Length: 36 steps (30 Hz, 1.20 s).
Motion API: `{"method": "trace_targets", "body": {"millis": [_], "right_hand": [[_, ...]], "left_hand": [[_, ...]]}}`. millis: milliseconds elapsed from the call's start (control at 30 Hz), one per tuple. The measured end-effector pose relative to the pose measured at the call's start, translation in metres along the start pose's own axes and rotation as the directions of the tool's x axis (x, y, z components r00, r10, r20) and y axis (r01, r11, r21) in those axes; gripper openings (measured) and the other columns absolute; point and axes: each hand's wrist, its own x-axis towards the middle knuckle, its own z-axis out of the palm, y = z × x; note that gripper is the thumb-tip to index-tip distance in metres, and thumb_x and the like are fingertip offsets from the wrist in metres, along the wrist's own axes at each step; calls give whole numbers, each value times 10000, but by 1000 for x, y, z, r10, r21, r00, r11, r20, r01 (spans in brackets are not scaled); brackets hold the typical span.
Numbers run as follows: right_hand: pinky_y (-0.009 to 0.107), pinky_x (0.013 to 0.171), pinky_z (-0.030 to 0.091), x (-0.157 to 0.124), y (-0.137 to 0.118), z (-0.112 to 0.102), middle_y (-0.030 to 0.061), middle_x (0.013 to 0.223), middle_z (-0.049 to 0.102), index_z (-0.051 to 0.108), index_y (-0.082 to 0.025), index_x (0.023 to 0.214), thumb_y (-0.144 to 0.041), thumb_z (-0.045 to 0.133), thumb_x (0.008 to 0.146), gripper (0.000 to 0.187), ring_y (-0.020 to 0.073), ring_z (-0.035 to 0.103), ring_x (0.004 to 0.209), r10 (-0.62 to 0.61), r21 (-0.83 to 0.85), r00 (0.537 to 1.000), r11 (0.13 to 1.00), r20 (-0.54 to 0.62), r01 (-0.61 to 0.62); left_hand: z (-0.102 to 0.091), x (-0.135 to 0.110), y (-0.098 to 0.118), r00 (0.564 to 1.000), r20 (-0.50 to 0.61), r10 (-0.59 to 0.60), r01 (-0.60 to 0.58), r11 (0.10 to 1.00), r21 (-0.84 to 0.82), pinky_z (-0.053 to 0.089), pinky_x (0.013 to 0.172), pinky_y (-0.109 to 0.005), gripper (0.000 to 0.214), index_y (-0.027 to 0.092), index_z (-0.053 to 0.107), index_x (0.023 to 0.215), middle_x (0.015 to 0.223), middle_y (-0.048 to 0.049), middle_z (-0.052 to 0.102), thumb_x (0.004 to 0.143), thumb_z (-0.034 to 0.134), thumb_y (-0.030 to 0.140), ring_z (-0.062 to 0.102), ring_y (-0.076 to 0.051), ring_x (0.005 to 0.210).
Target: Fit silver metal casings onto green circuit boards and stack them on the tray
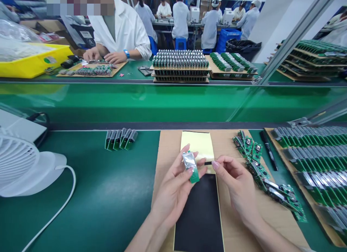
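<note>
In the middle of the head view my left hand (173,187) is closed on a small green circuit board (194,176) with a silvery metallic face turned up. Thumb and fingers grip it by its edges. Just to the right, my right hand (235,183) pinches a short black strip (208,163) between thumb and forefinger. Beneath both hands lies a sheet with a yellowish backing (197,141) at its far part and a black adhesive sheet (199,216) on the near part. It rests on a brown cardboard (165,147).
Loose circuit boards (260,169) lie at the right, beside a black marker (269,150) and a board-filled rack (311,165). Several boards (120,139) stand at the left, near a white fan (32,165) with its cable. A co-worker (121,31) sits across the bench.
</note>
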Motion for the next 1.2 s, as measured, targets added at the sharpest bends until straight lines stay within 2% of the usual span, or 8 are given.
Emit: {"method": "trace_targets", "body": {"millis": [133, 267, 433, 633, 733, 967, 1200], "right_hand": [[273, 654, 454, -2, 0, 0, -3, 716, 609, 663, -224, 765, -413, 739, 764, 204, 165, 536, 702, 24, -13, 998, 1000, 62, -23], [252, 625, 447, -1, 0, 0, -6, 686, 610, 663, -203, 731, -428, 753, 754, 243, 140, 528, 664, 79, 6, 989, 997, 122, -80], [220, 479, 311, 1, -1, 0, -51, 577, 499, 636, -183, 669, -440, 774, 733, 299, 72, 348, 499, 158, 3, 960, 987, 230, -163], [236, 430, 200, 2, -2, 0, -34, 509, 533, 632, -180, 651, -490, 786, 701, 349, 75, 298, 458, 220, -48, 935, 975, 279, -215], [235, 429, 213, 2, 0, -1, -38, 495, 545, 644, -184, 642, -484, 791, 697, 339, 68, 279, 438, 228, -47, 932, 973, 281, -224], [216, 434, 300, 2, -1, 1, -28, 512, 603, 663, -183, 630, -453, 806, 689, 311, 58, 363, 424, 263, -9, 919, 962, 295, -273], [212, 445, 376, 1, -8, 5, -29, 508, 603, 668, -179, 607, -446, 818, 668, 312, 61, 418, 428, 299, 21, 909, 948, 289, -318]], "left_hand": [[-1, 0, -4, 1000, 2, 19, -19, 994, 110, 420, 1071, -490, 689, 243, 383, 1471, 1165, -89, 717, 848, 667, 165, 648, -282, 1121], [-1, -1, -6, 999, 24, 27, -31, 984, 175, 458, 1026, -479, 719, 275, 362, 1478, 1187, -91, 712, 842, 685, 187, 659, -273, 1094], [1, -2, -5, 1000, 17, -9, 5, 970, 243, 524, 941, -439, 705, 248, 481, 1407, 1226, -111, 689, 762, 752, 159, 640, -293, 1112], [1, -2, -5, 1000, -14, -23, 26, 953, 303, 535, 917, -432, 744, 245, 513, 1391, 1202, -119, 697, 704, 785, 154, 672, -287, 1030], [1, -2, -6, 1000, -14, 0, 4, 949, 316, 538, 905, -421, 712, 262, 538, 1370, 1184, -110, 705, 709, 773, 141, 676, -276, 1013], [1, -2, -10, 1000, -9, 22, -18, 939, 344, 554, 827, -339, 643, 271, 565, 1338, 1158, -87, 712, 734, 750, 151, 679, -243, 984], [0, -2, -13, 999, -8, 33, -28, 943, 332, 553, 831, -373, 588, 276, 600, 1299, 1132, -85, 719, 741, 745, 157, 677, -249, 973]]}}
